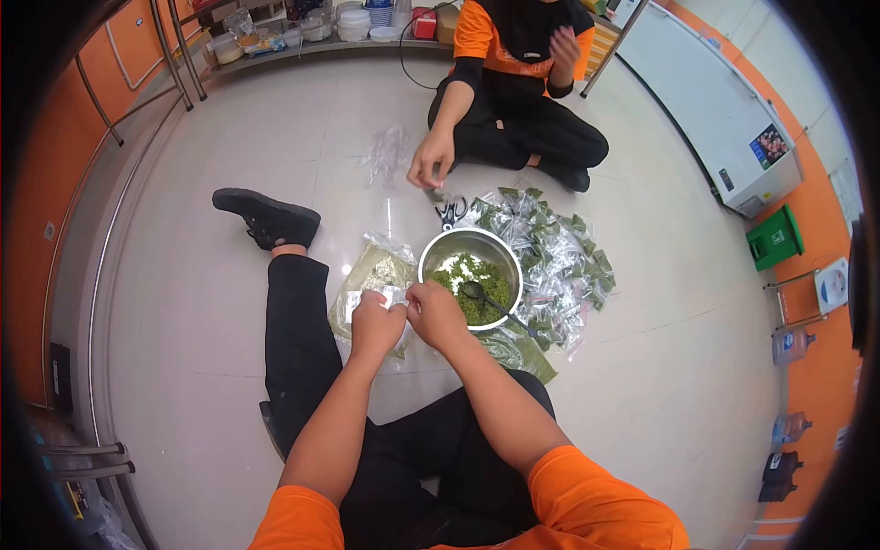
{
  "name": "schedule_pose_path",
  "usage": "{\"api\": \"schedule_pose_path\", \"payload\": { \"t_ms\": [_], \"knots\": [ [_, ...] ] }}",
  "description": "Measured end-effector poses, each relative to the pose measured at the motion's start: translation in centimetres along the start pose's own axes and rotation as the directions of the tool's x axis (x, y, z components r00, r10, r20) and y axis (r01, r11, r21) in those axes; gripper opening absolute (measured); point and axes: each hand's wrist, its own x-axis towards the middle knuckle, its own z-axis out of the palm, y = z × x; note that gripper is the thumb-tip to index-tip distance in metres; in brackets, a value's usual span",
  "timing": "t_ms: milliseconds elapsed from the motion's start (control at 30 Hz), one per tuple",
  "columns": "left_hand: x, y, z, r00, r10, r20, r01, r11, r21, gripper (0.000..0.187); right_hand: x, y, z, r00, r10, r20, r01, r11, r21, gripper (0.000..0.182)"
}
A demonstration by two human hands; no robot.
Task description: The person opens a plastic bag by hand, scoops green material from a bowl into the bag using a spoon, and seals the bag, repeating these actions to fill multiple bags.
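Observation:
My left hand (376, 326) and my right hand (434, 313) are close together at the left side of the metal pot. Between them they pinch a small clear plastic bag (394, 295); its contents are hard to make out. In the pot (516, 258) lies a chopped green mass (496, 284), with a black spoon (475, 291) resting in it and its handle over the rim. Under my left hand a larger plastic bag (359, 280) of greenish material lies flat on the floor.
Many small clear packets of green pieces (555, 257) are heaped right of the pot. Scissors (450, 214) lie behind it, near loose plastic bags (387, 158). A person sits opposite, one hand (434, 158) reaching down. A shelf (316, 48) and chest freezer (706, 101) stand behind.

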Motion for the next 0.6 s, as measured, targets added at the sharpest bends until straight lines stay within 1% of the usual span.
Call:
{"api": "schedule_pose_path", "payload": {
  "t_ms": [33,133,167,200,233,267,300,333,367,433,467,500,533,567,600],
  "knots": [
    [0.0,-0.3,0.4,0.999,-0.003,-0.043,0.003,1.0,0.021,0.043,-0.4,-0.5,0.0,1.0,-0.005,-0.019,0.005,1.0,-0.029,0.013],
    [0.6,-1.5,1.5,1.0,-0.028,-0.002,0.027,0.985,-0.169,0.048,-0.4,0.0,0.6,0.995,-0.073,-0.073,0.08,0.992,0.102,0.012],
    [1.0,-1.9,2.0,0.99,-0.119,0.078,0.14,0.925,-0.353,0.047,-0.2,0.3,0.8,0.994,-0.081,-0.073,0.089,0.989,0.12,0.012],
    [1.2,-1.8,2.3,0.966,-0.189,0.178,0.255,0.819,-0.514,0.046,-0.1,0.6,0.5,0.994,-0.085,-0.075,0.095,0.986,0.136,0.013],
    [1.3,-1.9,2.6,0.928,-0.235,0.289,0.37,0.674,-0.64,0.045,-0.1,0.8,0.3,0.993,-0.086,-0.077,0.097,0.983,0.153,0.014],
    [1.3,-2.1,2.7,0.942,-0.204,0.267,0.331,0.695,-0.638,0.042,-0.2,1.2,0.6,0.995,-0.052,-0.081,0.061,0.992,0.111,0.015],
    [0.8,-1.9,2.6,0.976,-0.134,0.172,0.205,0.839,-0.504,0.04,-0.5,1.4,0.8,0.996,-0.017,-0.087,0.023,0.998,0.067,0.016],
    [0.5,-1.5,2.4,0.996,-0.037,0.085,0.064,0.937,-0.344,0.039,-0.4,1.6,0.7,0.995,0.009,-0.1,-0.007,1.0,0.019,0.017],
    [0.2,-1.0,2.2,0.997,0.074,0.011,-0.072,0.985,-0.16,0.038,-0.3,1.8,0.6,0.995,0.031,-0.095,-0.033,0.999,-0.017,0.019],
    [-0.2,-0.3,2.1,0.994,0.106,0.026,-0.1,0.98,-0.175,0.035,-0.4,0.7,-0.4,0.994,0.081,-0.075,-0.087,0.992,-0.089,0.021],
    [-0.1,-0.3,2.2,0.991,0.129,0.039,-0.12,0.975,-0.185,0.036,-0.5,-0.2,-1.2,0.995,0.102,-0.002,-0.102,0.989,-0.112,0.025],
    [-0.2,-0.6,2.2,0.987,0.15,0.052,-0.137,0.972,-0.192,0.036,-0.5,0.3,-0.9,0.996,0.09,0.01,-0.089,0.993,-0.075,0.026],
    [-0.1,-0.8,2.1,0.98,0.188,0.06,-0.168,0.954,-0.247,0.035,-0.4,1.3,-0.3,0.997,0.077,0.023,-0.076,0.996,-0.035,0.028],
    [0.0,-1.0,2.0,0.978,0.2,0.059,-0.181,0.954,-0.238,0.036,-0.7,2.1,0.3,0.997,0.07,0.044,-0.071,0.997,0.006,0.029],
    [-0.5,-0.3,1.3,0.977,0.198,0.075,-0.176,0.958,-0.228,0.036,-0.4,2.1,-0.1,0.978,0.144,0.151,-0.151,0.988,0.039,0.032]
  ]
}}
